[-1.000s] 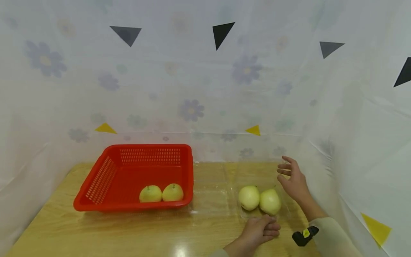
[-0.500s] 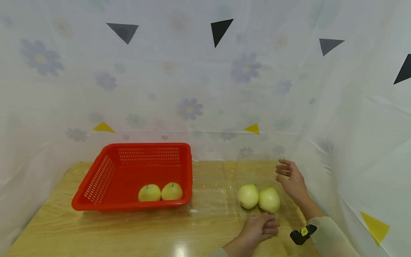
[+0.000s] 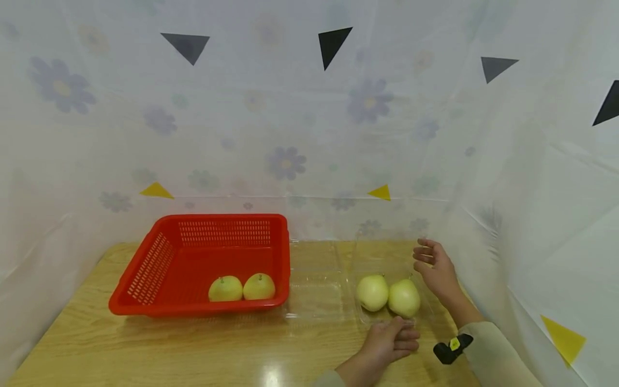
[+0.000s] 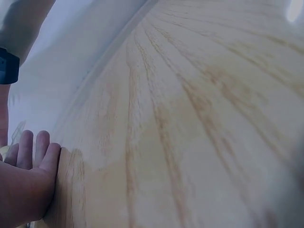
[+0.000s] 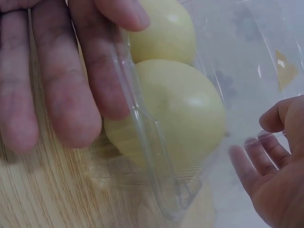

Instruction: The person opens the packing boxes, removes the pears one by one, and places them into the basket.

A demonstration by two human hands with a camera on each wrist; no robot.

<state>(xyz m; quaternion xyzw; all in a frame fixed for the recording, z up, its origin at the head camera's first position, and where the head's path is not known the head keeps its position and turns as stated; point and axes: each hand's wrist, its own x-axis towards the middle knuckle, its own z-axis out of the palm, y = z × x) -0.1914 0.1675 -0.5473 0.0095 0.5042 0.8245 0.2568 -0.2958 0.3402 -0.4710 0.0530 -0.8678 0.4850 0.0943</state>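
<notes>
Two pale yellow-green pears (image 3: 372,293) lie side by side in a clear plastic box (image 3: 364,318) at the table's right. At the box's front edge, my left hand (image 3: 382,344) pinches the thin rim between thumb and fingers; the right wrist view shows this hand (image 5: 280,161) too. My right hand (image 3: 437,271) grips the right side of the box, with the rim passing between thumb and fingers (image 5: 66,109). Clear plastic also rises faintly behind the pears. The left wrist view catches mainly the tabletop and part of my left hand (image 4: 31,180).
A red slotted basket (image 3: 217,252) stands on the left of the wooden table (image 3: 193,355), with two more pears (image 3: 259,287) inside. Between it and the box lies a clear plastic tray or lid (image 3: 316,301). A patterned white curtain (image 3: 290,118) encloses the back and right.
Both hands keep their places at the box, and the pears stay inside it. The whole head view has shifted slightly upward and left.
</notes>
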